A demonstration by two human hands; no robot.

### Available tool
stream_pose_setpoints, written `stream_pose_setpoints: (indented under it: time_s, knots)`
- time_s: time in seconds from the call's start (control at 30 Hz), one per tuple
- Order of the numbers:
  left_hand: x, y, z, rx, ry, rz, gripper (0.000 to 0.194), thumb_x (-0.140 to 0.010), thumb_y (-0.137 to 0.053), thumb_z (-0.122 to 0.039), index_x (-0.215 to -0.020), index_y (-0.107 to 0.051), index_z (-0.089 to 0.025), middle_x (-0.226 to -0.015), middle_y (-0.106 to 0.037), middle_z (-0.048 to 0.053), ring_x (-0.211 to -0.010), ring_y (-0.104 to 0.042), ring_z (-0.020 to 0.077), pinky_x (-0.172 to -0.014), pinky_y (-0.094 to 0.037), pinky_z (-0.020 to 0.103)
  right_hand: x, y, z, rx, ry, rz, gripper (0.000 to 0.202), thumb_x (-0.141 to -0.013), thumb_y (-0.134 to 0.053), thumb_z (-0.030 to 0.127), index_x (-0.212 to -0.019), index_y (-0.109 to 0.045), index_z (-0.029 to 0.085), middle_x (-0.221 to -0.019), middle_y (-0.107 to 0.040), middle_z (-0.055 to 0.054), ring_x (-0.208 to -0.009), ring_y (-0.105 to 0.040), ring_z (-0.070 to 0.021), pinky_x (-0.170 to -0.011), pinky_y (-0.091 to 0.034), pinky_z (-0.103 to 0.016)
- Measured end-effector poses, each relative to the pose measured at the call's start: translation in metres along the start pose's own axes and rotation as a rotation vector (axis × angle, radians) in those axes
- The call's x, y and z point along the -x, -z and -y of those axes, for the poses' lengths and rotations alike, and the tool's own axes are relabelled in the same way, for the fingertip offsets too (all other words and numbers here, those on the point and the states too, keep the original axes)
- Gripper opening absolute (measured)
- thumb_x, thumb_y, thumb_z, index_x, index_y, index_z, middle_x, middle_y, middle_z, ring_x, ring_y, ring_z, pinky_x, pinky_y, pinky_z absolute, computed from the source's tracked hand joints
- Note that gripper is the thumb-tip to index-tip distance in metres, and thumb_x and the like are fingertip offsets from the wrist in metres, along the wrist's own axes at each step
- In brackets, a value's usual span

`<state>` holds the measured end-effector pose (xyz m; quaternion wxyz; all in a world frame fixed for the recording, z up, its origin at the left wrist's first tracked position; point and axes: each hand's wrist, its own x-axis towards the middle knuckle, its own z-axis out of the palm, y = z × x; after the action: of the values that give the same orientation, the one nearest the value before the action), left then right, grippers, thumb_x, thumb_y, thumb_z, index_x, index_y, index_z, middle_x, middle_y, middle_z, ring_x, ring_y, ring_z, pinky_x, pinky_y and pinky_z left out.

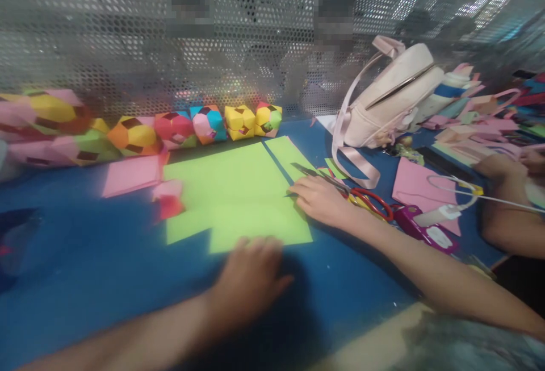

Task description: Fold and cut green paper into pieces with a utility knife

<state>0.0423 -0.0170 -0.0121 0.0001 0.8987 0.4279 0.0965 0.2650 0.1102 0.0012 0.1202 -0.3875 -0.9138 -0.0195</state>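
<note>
Green paper (238, 189) lies flat on the blue table, with a narrow strip set off by a gap at its right. My left hand (255, 266) rests at the paper's front edge, fingers spread and slightly blurred. Over the right edge of the paper lies my right hand (317, 197); what its fingers hold, if anything, is too small to tell. Dark scissor blades (336, 182) show just beyond that hand, beside red-handled scissors (372, 200). To the left of the green paper are folded pink paper (134, 176) and a small pink and red piece (169, 197).
Colourful paper balls (208, 124) line the back beneath a perforated metal screen (255, 41). A cream backpack (392, 98) stands at the back right. Nearer are pink sheets (411, 186) and a purple glue gun (430, 232). Another person's arm (506, 212) is at the far right.
</note>
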Motion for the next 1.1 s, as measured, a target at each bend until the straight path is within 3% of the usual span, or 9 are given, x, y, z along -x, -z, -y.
stream_pose_setpoints:
  time_s: [0.17, 0.37, 0.43, 0.5, 0.6, 0.73, 0.83, 0.97, 1.1]
  knots:
    - [0.002, 0.002, -0.002, 0.008, 0.009, 0.017, 0.044, -0.09, -0.059, -0.045, -0.123, -0.056, -0.016, -0.12, -0.063, 0.01, -0.106, -0.056, 0.0269, -0.097, -0.041, 0.044, -0.014, 0.004, 0.02, -0.243, -0.208, 0.153, 0.024, -0.086, -0.057, 0.021, -0.107, -0.067, 0.015, -0.107, -0.066, -0.013, -0.104, -0.058, -0.0261, -0.089, -0.043, -0.036]
    - [0.003, 0.012, 0.013, 0.09, -0.049, -0.107, 0.029, -0.092, -0.055, -0.035, -0.113, -0.061, -0.017, -0.114, -0.063, 0.013, -0.106, -0.057, 0.0303, -0.092, -0.047, 0.049, -0.011, 0.016, 0.015, -0.563, -0.343, 0.227, 0.015, -0.083, -0.055, 0.027, -0.079, -0.066, 0.019, -0.075, -0.067, 0.0, -0.069, -0.061, -0.0166, -0.062, -0.043, -0.026]
    - [0.0, 0.021, 0.024, 0.175, -0.029, -0.214, 0.024, -0.092, -0.052, -0.028, -0.112, -0.061, -0.017, -0.112, -0.063, 0.013, -0.101, -0.058, 0.0277, -0.086, -0.05, 0.045, -0.009, 0.017, 0.011, -0.814, -0.468, 0.15, 0.017, -0.079, -0.06, 0.035, -0.075, -0.064, 0.019, -0.071, -0.064, 0.002, -0.067, -0.058, -0.0159, -0.062, -0.042, -0.027]
    - [-0.002, 0.029, 0.035, 0.305, 0.038, -0.341, 0.022, -0.092, -0.048, -0.023, -0.11, -0.061, -0.019, -0.108, -0.062, 0.012, -0.097, -0.059, 0.0242, -0.082, -0.051, 0.04, -0.008, 0.016, 0.011, -1.11, -0.613, -0.032, 0.022, -0.073, -0.067, 0.04, -0.078, -0.063, 0.019, -0.074, -0.064, 0.002, -0.069, -0.058, -0.0157, -0.065, -0.044, -0.028]
    - [-0.008, 0.033, 0.05, 0.602, 0.312, -0.411, 0.018, -0.091, -0.051, -0.028, -0.105, -0.06, -0.021, -0.102, -0.062, 0.01, -0.094, -0.06, 0.022, -0.085, -0.049, 0.039, -0.009, 0.013, 0.021, -1.571, -0.783, -0.246, 0.029, -0.066, -0.076, 0.038, -0.082, -0.061, 0.02, -0.081, -0.066, 0.0, -0.075, -0.062, -0.0169, -0.067, -0.05, -0.03]
    - [-0.015, 0.025, 0.053, 1.204, 0.739, -0.299, 0.056, -0.08, -0.068, -0.049, -0.124, -0.049, -0.019, -0.118, -0.061, 0.014, -0.103, -0.061, 0.0253, -0.091, -0.047, 0.04, -0.008, 0.012, 0.053, -1.919, -0.84, -0.131, 0.035, -0.062, -0.081, 0.028, -0.089, -0.062, 0.019, -0.09, -0.07, -0.004, -0.079, -0.068, -0.0187, -0.068, -0.057, -0.033]
    - [-0.017, 0.022, 0.047, 1.496, 0.796, -0.202, 0.077, -0.076, -0.073, -0.05, -0.137, -0.039, -0.015, -0.123, -0.061, 0.017, -0.105, -0.062, 0.0279, -0.088, -0.049, 0.038, -0.002, 0.009, 0.08, -1.958, -0.813, 0.045, 0.039, -0.064, -0.082, 0.032, -0.094, -0.063, 0.015, -0.09, -0.072, -0.007, -0.074, -0.069, -0.0185, -0.065, -0.058, -0.032]
    - [-0.017, 0.023, 0.046, 1.551, 0.84, -0.189, 0.068, -0.075, -0.076, -0.04, -0.132, -0.048, -0.014, -0.109, -0.069, 0.014, -0.093, -0.066, 0.0262, -0.078, -0.052, 0.034, 0.006, -0.001, 0.096, -1.98, -0.752, 0.278, 0.04, -0.068, -0.08, 0.042, -0.088, -0.063, 0.012, -0.073, -0.07, -0.007, -0.061, -0.068, -0.0175, -0.056, -0.056, -0.029]
    - [-0.02, 0.03, 0.057, 1.562, 0.81, -0.04, 0.05, -0.075, -0.073, -0.031, -0.118, -0.057, -0.01, -0.086, -0.072, 0.01, -0.064, -0.066, 0.0183, -0.058, -0.051, 0.028, 0.001, -0.004, 0.079, -1.953, -0.804, 0.159, 0.039, -0.072, -0.077, 0.048, -0.08, -0.062, 0.013, -0.07, -0.068, -0.005, -0.058, -0.067, -0.0156, -0.054, -0.056, -0.027]
